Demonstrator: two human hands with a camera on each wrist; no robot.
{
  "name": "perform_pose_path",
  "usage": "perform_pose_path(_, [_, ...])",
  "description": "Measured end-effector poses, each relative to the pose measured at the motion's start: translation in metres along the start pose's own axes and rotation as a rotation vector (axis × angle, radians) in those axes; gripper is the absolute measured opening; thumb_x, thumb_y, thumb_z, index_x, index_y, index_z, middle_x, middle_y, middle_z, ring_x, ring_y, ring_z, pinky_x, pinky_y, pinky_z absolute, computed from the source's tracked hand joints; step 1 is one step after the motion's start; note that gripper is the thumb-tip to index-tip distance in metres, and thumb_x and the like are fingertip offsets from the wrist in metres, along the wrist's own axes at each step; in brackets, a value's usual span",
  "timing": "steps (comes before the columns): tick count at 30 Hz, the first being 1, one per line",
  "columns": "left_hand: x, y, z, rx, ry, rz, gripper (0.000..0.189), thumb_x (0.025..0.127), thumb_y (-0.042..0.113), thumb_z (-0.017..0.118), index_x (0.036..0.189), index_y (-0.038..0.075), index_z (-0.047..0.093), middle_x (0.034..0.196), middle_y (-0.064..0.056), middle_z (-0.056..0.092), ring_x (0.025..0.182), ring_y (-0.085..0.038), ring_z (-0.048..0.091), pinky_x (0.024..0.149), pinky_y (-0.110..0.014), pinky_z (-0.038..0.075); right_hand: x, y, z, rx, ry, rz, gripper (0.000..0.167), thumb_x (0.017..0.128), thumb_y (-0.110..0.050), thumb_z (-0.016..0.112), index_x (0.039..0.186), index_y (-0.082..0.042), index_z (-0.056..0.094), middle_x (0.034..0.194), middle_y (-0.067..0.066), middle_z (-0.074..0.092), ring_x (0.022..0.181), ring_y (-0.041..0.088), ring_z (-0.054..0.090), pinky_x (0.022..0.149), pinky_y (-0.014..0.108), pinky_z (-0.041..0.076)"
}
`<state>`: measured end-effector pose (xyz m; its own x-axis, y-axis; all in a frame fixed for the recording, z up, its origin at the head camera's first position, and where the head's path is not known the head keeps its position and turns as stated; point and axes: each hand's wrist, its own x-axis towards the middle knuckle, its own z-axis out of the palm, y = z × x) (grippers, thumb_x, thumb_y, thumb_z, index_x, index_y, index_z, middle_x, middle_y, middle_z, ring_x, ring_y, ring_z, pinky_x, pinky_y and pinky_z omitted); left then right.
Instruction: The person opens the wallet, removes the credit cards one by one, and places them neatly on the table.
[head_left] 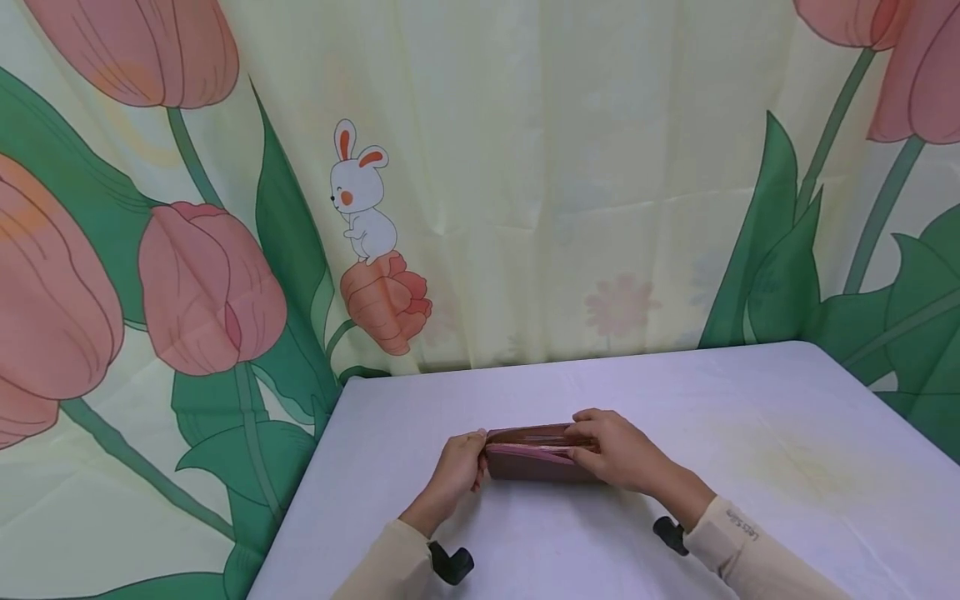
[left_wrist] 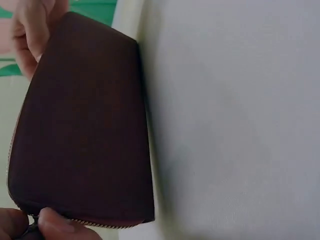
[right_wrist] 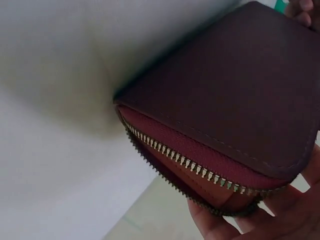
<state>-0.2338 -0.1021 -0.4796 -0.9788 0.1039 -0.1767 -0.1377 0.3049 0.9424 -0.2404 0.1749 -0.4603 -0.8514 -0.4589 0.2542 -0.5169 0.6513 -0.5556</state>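
Observation:
A dark brown zip-around wallet (head_left: 543,469) stands on its long edge on the table, its top unzipped and parted. My left hand (head_left: 453,467) pinches the left end, and in the left wrist view its fingertips (left_wrist: 62,225) are at the zip's lower corner by a small dark pull. At the other end my right hand (head_left: 626,454) grips the upper right corner, with fingers on both sides of the opening. Metal zip teeth (right_wrist: 185,162) run along the gaping right end in the right wrist view, with a reddish-brown lining between them. The wallet's inner contents are mostly hidden.
A white cloth covers the table (head_left: 750,417). Behind it hangs a curtain (head_left: 525,167) printed with tulips and a rabbit. Black wrist-worn devices (head_left: 452,567) sit under both sleeves, close over the tabletop.

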Motion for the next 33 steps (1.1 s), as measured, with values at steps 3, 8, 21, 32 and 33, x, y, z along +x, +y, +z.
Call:
perform_pose_path(3, [0.000, 0.003, 0.001, 0.011, 0.017, 0.008, 0.050, 0.115, 0.033, 0.035, 0.076, 0.006, 0.052, 0.063, 0.001, 0.045, 0.055, -0.012, 0.041, 0.050, -0.025, 0.039, 0.001, 0.001, 0.005, -0.011, 0.002, -0.030, 0.017, 0.095, -0.018, 0.073, 0.109, -0.010, 0.080, 0.128, 0.021, 0.069, 0.120, 0.043, 0.064, 0.101, 0.059, 0.052])
perform_pose_path(8, [-0.002, 0.002, 0.002, 0.034, -0.015, 0.060, 0.049, 0.115, 0.032, 0.034, 0.098, 0.000, 0.066, 0.068, 0.000, 0.046, 0.057, -0.014, 0.041, 0.050, -0.026, 0.040, 0.004, 0.003, 0.010, -0.020, 0.027, -0.053, 0.015, 0.095, -0.020, 0.076, 0.108, -0.014, 0.080, 0.125, 0.017, 0.071, 0.116, 0.042, 0.065, 0.097, 0.059, 0.053])
perform_pose_path(21, [-0.008, 0.005, -0.002, 0.695, 0.204, 0.248, 0.045, 0.112, 0.031, 0.045, 0.073, 0.013, 0.059, 0.068, 0.004, 0.044, 0.064, -0.012, 0.042, 0.056, -0.027, 0.033, 0.011, -0.004, 0.015, -0.050, 0.069, -0.029, 0.014, 0.089, -0.010, 0.081, 0.096, -0.021, 0.083, 0.104, -0.008, 0.076, 0.097, 0.024, 0.069, 0.080, 0.047, 0.056])
perform_pose_path(32, [0.001, 0.001, -0.003, 0.428, 0.161, 0.239, 0.043, 0.111, 0.023, 0.048, 0.071, 0.011, 0.055, 0.065, 0.005, 0.053, 0.058, -0.007, 0.049, 0.051, -0.022, 0.037, 0.012, -0.006, 0.018, -0.036, 0.079, 0.000, 0.013, 0.088, -0.010, 0.082, 0.093, -0.022, 0.083, 0.100, -0.009, 0.077, 0.094, 0.021, 0.069, 0.077, 0.045, 0.055])
perform_pose_path(33, [0.000, -0.002, -0.004, 0.407, 0.147, 0.203, 0.043, 0.111, 0.023, 0.048, 0.071, 0.010, 0.057, 0.063, 0.004, 0.055, 0.055, -0.008, 0.050, 0.049, -0.022, 0.038, 0.012, -0.006, 0.018, -0.033, 0.076, -0.004, 0.013, 0.088, -0.010, 0.082, 0.093, -0.022, 0.083, 0.100, -0.008, 0.077, 0.094, 0.021, 0.069, 0.076, 0.045, 0.055])
